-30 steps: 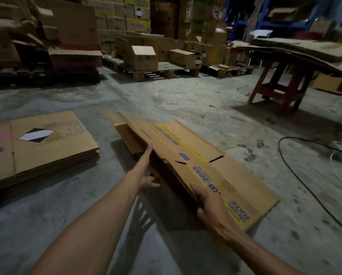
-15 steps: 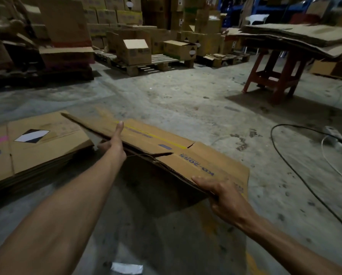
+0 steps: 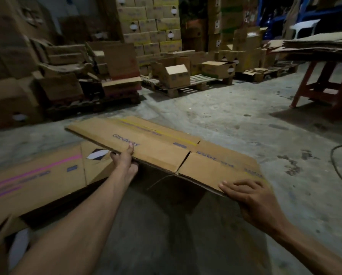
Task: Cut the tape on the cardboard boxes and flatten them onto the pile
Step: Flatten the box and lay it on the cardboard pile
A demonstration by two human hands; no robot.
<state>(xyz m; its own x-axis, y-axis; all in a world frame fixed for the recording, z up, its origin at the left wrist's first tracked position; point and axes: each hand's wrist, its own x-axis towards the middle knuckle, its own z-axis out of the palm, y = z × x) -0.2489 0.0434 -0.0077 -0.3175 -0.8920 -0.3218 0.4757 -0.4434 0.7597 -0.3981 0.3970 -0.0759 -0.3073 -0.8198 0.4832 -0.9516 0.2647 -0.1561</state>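
Note:
A flattened brown cardboard box (image 3: 156,143) with blue print and a yellow stripe hangs level above the concrete floor. My left hand (image 3: 124,158) grips its near edge, thumb on top. My right hand (image 3: 249,197) holds its near right corner, fingers curled over the top face. The box's left end overlaps the pile of flattened boxes (image 3: 37,179) on the floor at the left, whose top sheet bears pink stripes and a black-and-white diamond label.
Stacked cartons and wooden pallets (image 3: 186,86) fill the back. A red-legged table (image 3: 325,92) loaded with flat cardboard stands at the right. A black cable (image 3: 339,167) curls on the floor at the far right. Bare concrete (image 3: 215,116) lies ahead.
Both hands have lifted the flattened box off the floor and carried it leftward over the pile's edge. The view has swung left and up.

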